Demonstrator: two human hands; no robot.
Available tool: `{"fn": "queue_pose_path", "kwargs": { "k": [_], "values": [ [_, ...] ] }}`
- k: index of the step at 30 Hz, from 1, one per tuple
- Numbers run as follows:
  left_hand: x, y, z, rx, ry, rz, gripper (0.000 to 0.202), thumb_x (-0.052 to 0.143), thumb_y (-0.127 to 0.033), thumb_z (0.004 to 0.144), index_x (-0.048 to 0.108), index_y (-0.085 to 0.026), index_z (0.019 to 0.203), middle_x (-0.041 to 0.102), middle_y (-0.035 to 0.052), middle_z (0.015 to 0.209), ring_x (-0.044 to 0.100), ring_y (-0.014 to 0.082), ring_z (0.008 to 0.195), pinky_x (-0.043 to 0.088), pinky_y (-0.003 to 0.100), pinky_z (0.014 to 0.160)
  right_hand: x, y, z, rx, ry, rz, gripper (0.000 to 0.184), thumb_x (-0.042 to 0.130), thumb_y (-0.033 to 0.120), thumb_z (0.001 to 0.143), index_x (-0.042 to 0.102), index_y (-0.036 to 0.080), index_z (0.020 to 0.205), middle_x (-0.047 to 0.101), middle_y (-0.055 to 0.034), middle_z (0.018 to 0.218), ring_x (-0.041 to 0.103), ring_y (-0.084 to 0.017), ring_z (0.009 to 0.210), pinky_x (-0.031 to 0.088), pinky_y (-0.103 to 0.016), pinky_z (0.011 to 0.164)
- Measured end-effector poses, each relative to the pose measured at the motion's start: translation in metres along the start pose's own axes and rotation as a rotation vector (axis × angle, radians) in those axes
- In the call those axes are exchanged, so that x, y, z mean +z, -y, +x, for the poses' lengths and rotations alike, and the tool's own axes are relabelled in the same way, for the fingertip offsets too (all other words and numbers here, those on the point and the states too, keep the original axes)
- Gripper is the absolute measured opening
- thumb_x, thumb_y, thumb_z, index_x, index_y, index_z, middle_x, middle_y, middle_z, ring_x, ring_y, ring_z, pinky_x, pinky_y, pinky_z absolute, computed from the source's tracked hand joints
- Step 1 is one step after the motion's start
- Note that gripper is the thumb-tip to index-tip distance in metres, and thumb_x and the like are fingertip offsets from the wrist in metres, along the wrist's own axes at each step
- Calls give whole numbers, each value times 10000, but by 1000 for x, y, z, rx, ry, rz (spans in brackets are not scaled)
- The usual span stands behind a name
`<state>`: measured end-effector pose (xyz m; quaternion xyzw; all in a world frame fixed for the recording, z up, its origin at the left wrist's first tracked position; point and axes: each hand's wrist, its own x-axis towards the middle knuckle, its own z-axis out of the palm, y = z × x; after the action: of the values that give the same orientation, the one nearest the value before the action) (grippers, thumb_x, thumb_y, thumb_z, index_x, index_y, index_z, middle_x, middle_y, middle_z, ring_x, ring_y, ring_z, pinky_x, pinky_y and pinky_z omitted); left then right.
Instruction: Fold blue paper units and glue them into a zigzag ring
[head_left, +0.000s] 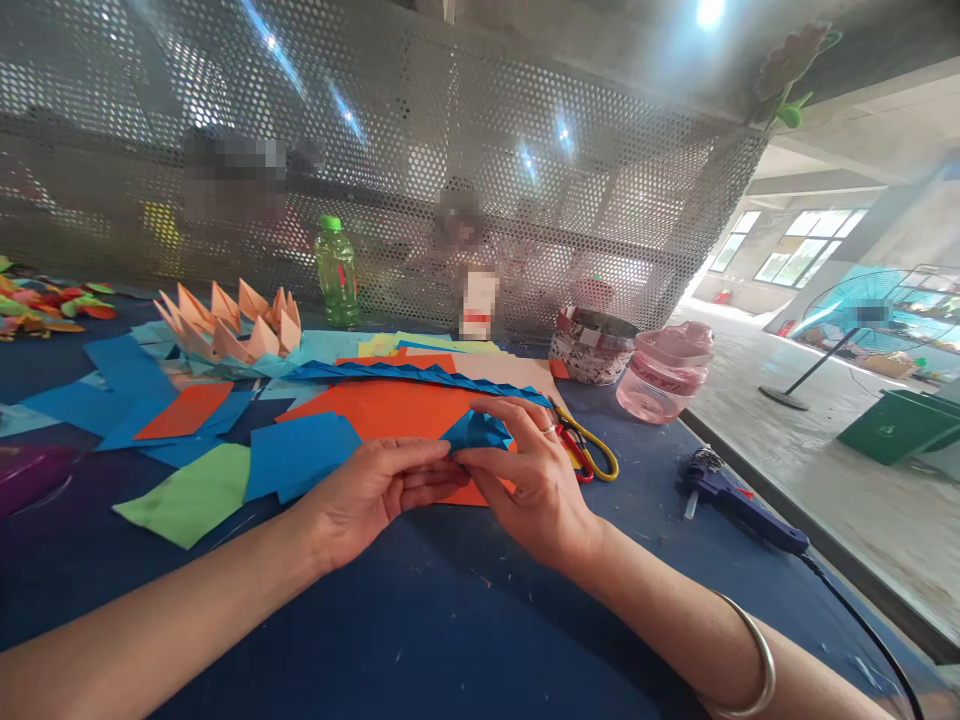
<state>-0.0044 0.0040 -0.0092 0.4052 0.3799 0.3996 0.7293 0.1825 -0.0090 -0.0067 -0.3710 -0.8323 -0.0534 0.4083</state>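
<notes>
Between my two hands is a small piece of folded blue paper (480,430), held just above the table. My left hand (390,485) pinches its left end between thumb and fingers. On its right side, the fingers of my right hand (529,470) close around it and partly hide it. Behind it lies a long folded strip of blue paper (420,374) with a row of points, resting across orange sheets (397,405). Beside my right hand are scissors (592,450) with yellow and red handles. Loose blue sheets (304,450) lie near my left wrist.
Left of centre stands an orange folded-paper ring (232,325); a green bottle (337,270) is behind it. A patterned bowl (592,345), a pink plastic container (666,372) and a corded glue gun (739,510) stand on the right. A perforated metal screen (480,150) closes off the back.
</notes>
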Motion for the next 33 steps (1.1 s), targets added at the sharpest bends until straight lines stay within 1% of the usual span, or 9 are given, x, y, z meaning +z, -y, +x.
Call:
{"fn": "queue_pose_path", "kwargs": {
  "k": [5, 11, 13, 16, 18, 21, 24, 28, 33],
  "values": [
    [-1, 0, 0, 9, -22, 37, 105, 690, -239, 770, 750, -153, 756, 757, 38, 790, 695, 147, 780, 553, 199, 754, 1, 2, -2, -34, 26, -1, 268, 557, 128, 802, 722, 283, 945, 536, -55, 1267, 452, -241, 1179, 426, -436, 958],
    [0, -3, 0, 50, -130, 42, 86, 727, -241, 730, 730, -161, 700, 742, 19, 713, 689, 133, 711, 544, 195, 710, -2, 8, -3, -20, -5, 54, 328, 526, 93, 778, 664, 265, 1021, 521, -55, 1267, 468, -236, 1175, 397, -434, 984],
    [1, -4, 0, 78, -162, 63, 108, 744, -265, 711, 725, -160, 703, 742, 21, 717, 688, 138, 712, 540, 211, 723, -1, 10, -3, 81, -84, 103, 346, 527, 120, 793, 602, 246, 1106, 507, -79, 1263, 469, -234, 1176, 387, -433, 991],
    [2, -5, -1, 112, -216, 121, 166, 761, -321, 686, 706, -164, 684, 742, 22, 710, 689, 145, 717, 527, 218, 717, 7, 9, -2, 395, -211, 246, 467, 622, 263, 773, 477, 215, 1214, 508, -111, 1232, 478, -245, 1152, 432, -411, 928],
    [4, -5, -3, 124, -265, 182, 202, 758, -361, 681, 695, -169, 688, 741, 23, 702, 687, 149, 710, 513, 213, 674, 12, 6, -2, 626, -179, 410, 577, 681, 399, 727, 456, 200, 1220, 551, -104, 1157, 531, -236, 1053, 473, -365, 836],
    [8, -4, -5, 159, -287, 270, 244, 745, -395, 681, 687, -161, 715, 731, 28, 698, 673, 154, 692, 506, 231, 657, 17, 3, -3, 809, 59, 691, 499, 655, 534, 722, 585, 156, 1039, 626, -48, 894, 577, -171, 805, 465, -269, 692],
    [13, -1, -7, 184, -249, 323, 269, 739, -411, 671, 669, -153, 695, 715, 24, 685, 659, 162, 679, 518, 268, 692, 15, 8, -4, 840, 213, 854, 431, 648, 553, 719, 630, 123, 751, 586, 0, 655, 501, -106, 603, 394, -218, 557],
    [15, 4, -7, 211, -202, 348, 254, 750, -399, 650, 668, -160, 678, 692, 6, 648, 642, 156, 657, 514, 266, 696, 12, 15, -2, 858, 178, 943, 339, 694, 462, 696, 628, 131, 672, 569, 23, 605, 458, -83, 548, 389, -211, 537],
    [15, 0, -7, 197, -160, 374, 260, 726, -414, 666, 676, -159, 671, 692, 24, 648, 638, 167, 659, 505, 267, 681, 10, 16, 0, 868, 148, 912, 251, 681, 363, 719, 631, 132, 635, 558, 28, 563, 457, -84, 529, 396, -211, 533]
  ]
}}
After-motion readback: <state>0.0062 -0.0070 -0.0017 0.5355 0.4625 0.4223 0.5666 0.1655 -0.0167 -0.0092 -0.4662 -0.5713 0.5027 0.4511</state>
